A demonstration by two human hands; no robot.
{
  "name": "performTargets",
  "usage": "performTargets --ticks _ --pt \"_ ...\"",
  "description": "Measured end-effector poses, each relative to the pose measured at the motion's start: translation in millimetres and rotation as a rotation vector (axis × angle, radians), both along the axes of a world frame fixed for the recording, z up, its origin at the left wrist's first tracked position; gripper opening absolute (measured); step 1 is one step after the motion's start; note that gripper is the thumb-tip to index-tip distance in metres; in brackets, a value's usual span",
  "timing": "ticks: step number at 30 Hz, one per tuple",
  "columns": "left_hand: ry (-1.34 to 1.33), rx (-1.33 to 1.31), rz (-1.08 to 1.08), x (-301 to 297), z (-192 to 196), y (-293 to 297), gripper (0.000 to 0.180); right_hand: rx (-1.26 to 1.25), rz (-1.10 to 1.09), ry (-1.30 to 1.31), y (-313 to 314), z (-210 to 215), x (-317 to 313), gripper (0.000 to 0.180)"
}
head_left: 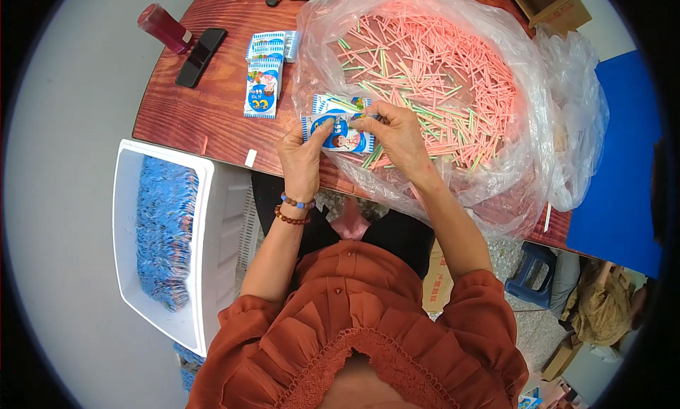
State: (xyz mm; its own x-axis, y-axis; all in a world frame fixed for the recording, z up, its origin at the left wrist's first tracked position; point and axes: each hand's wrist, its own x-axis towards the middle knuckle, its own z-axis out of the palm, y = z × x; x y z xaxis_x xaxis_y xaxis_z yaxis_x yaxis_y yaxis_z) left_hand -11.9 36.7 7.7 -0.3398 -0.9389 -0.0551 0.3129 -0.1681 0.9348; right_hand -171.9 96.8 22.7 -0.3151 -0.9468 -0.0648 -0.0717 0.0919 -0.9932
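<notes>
Red wood grain spreads across the tabletop (pixel 191 122), a bottle (pixel 164 27) and phone (pixel 201 57) at upper left, and right in the centre of the frame sits the packet (pixel 347 142), blue and white! It lies nearly level, long axis running left to right with a slight dip to the right, one striped end pointing left, the other right, printed face up. Just above it, partly covered, a second packet (pixel 322 103) runs much the same way.

Look at the placement: the packet is held between both hands, its left half under the left grip (pixel 301 157), its upper edge, towards the right, meeting the right grip (pixel 401 138). On the left, it's closed firmly, thumb flat across the printed face, the other fingers mostly hidden beneath. On the right, thumb and forefinger come together in a tight pinch on that upper edge, barely a gap between them!

Behind, pink sticks (pixel 489 76) heap up in a clear bag (pixel 315 26), green ones nearest the hands. Stacked packets (pixel 263 90) wait left of the bag, and blue ones crowd the white bin (pixel 202 161) at lower left.
</notes>
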Motion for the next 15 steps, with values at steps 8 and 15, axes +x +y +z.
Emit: performTargets --ticks 8,15 --pt "0.090 0.098 -0.002 -2.6 -1.6 1.3 0.012 -0.035 0.052 -0.048 2.5 -7.6 1.6 0.016" --pt "0.127 0.116 0.026 -3.2 -10.4 4.4 0.013 -0.020 0.015 0.126 2.9 -12.2 2.7 0.016"
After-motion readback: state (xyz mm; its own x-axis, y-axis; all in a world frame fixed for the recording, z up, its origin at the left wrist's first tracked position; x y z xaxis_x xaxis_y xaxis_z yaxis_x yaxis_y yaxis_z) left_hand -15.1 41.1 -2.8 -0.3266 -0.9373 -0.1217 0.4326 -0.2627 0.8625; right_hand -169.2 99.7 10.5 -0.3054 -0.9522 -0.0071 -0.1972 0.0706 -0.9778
